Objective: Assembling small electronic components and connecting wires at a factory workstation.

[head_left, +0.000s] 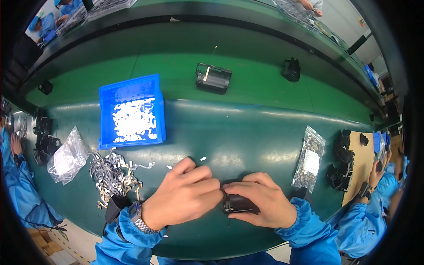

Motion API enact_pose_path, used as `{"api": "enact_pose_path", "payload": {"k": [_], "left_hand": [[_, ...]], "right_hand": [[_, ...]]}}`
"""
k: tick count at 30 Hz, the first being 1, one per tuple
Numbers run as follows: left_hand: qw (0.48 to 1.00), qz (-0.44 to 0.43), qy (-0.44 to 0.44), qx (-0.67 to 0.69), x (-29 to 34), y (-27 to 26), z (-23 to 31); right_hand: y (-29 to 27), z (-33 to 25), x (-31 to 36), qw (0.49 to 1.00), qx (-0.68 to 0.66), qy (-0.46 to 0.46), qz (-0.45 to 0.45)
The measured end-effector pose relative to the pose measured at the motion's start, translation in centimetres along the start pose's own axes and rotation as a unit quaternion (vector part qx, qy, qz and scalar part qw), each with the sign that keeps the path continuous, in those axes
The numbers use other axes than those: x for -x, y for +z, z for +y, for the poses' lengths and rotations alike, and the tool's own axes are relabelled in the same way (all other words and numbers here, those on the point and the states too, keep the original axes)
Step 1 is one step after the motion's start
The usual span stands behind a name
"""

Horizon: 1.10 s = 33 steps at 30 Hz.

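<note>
A black plastic housing (240, 204) rests low over the green mat, gripped by my right hand (267, 201) with thumb and fingers on opposite sides of it. My left hand (183, 194) is closed at the housing's left end, its fingers curled inward. Its fingertips are turned away, so I cannot make out what they pinch. Beyond my left knuckles lie small white pieces (203, 158). To the left of that hand spreads a tangled pile of grey and white flat cables (112, 174).
Behind the pile stands a blue bin (104, 119) with many white pieces. Clear plastic bags lie at left (68, 159) and right (309, 159). Black parts (342, 161) cluster near the right edge. On the green belt sits another black housing (214, 79). Co-workers' sleeves (366, 221) flank the table.
</note>
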<state>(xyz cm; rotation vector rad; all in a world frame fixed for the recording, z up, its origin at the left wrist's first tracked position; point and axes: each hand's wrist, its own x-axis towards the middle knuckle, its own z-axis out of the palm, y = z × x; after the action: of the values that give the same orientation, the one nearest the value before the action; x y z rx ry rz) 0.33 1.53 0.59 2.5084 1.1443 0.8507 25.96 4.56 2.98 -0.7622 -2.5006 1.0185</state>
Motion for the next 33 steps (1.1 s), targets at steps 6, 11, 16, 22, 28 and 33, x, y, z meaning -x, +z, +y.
{"api": "enact_pose_path", "payload": {"k": [6,11,16,22,28,33], "left_hand": [[1.0,0.007,-0.008,-0.01,0.0,0.2,0.1],[0.999,0.017,-0.031,-0.028,-0.1,-0.2,0.3],[0.993,0.038,-0.033,0.111,-1.0,-1.3,0.0],[0.988,-0.009,-0.028,0.155,-0.7,-0.9,0.0],[0.989,0.016,-0.018,0.145,-0.5,-0.7,-0.1],[0.987,0.009,-0.022,0.161,-0.4,-0.6,0.1]], "right_hand": [[0.0,0.1,-0.2,1.0,-0.022,-0.016,0.001],[-0.1,0.2,-0.2,0.999,-0.036,0.011,-0.002],[-0.8,0.5,0.2,0.999,0.001,0.03,-0.01],[-1.2,0.2,-0.1,0.999,0.024,0.028,0.018],[-1.1,0.1,0.4,0.995,0.046,-0.022,0.08],[-0.9,0.2,0.4,0.99,0.106,-0.048,0.083]]}}
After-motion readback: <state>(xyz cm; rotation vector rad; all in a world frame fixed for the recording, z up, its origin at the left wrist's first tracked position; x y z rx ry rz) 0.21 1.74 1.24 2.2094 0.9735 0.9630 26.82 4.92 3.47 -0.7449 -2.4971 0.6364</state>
